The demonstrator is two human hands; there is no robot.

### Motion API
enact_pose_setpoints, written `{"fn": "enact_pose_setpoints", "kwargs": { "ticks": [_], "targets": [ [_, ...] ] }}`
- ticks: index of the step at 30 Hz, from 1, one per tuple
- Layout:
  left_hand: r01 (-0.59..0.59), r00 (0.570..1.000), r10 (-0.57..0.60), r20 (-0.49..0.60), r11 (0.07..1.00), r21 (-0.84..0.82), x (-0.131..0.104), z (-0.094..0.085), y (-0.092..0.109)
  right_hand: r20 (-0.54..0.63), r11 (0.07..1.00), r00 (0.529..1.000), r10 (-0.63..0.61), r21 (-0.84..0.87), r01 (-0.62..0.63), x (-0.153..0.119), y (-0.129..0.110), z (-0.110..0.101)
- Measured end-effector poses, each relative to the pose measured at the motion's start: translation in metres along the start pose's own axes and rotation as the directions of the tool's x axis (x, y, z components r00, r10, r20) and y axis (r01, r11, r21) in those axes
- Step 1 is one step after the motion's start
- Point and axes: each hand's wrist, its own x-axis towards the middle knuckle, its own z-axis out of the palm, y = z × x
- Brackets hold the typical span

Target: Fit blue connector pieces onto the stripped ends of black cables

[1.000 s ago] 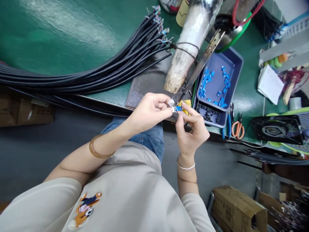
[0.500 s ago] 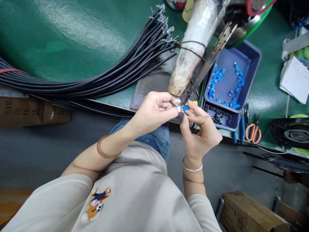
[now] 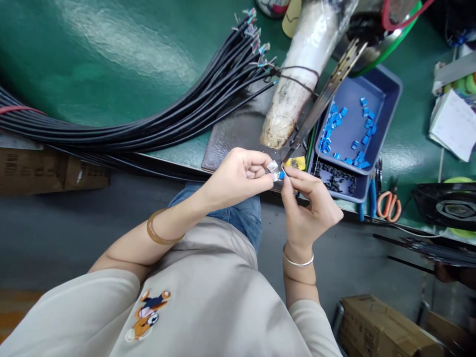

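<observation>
My left hand (image 3: 243,177) is closed, thumb and finger pinching a small blue connector (image 3: 281,175) at its white end; white wrapping shows on the fingertips. From the right, my right hand (image 3: 308,196) meets it, thumb and fingers pinched together at a thin pale wire by the connector. Both hands are just below the tip of a metal soldering iron (image 3: 310,116) slanting down beside a plastic-wrapped tube (image 3: 292,94). A yellow sponge (image 3: 296,163) lies behind my right fingertips. What exactly the fingertips cover is too small to tell.
Black cables (image 3: 148,131) with stripped ends stretch across the left of the green table (image 3: 122,64). On the right are a blue-grey tray (image 3: 386,106) of blue connectors and small black parts, orange-handled pliers (image 3: 389,206), papers (image 3: 453,124) and a fan (image 3: 451,204). Cardboard boxes stand below.
Both hands have moved slightly down, away from the iron tip. My right fingers have closed in at the connector, and the yellow sponge shows more fully.
</observation>
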Motion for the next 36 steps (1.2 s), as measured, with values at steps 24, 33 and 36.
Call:
{"fn": "enact_pose_setpoints", "kwargs": {
  "ticks": [24, 33, 36],
  "targets": [
    [-0.018, 0.999, 0.018, -0.035, 1.000, -0.003, 0.007, 0.001, -0.001, 0.016, 0.994, 1.000, 0.001, 0.112, -0.003, 0.004, 0.004, 0.000],
    [-0.052, 0.998, 0.053, -0.038, 0.998, 0.035, 0.005, 0.001, 0.009, 0.017, 0.997, 0.998, -0.065, 0.044, 0.064, 0.010, 0.004, -0.002],
    [-0.037, 0.999, 0.039, -0.030, 0.998, 0.041, 0.005, 0.000, 0.009, 0.043, 0.996, 0.996, -0.081, 0.045, 0.079, 0.009, 0.004, -0.004]
  ]
}}
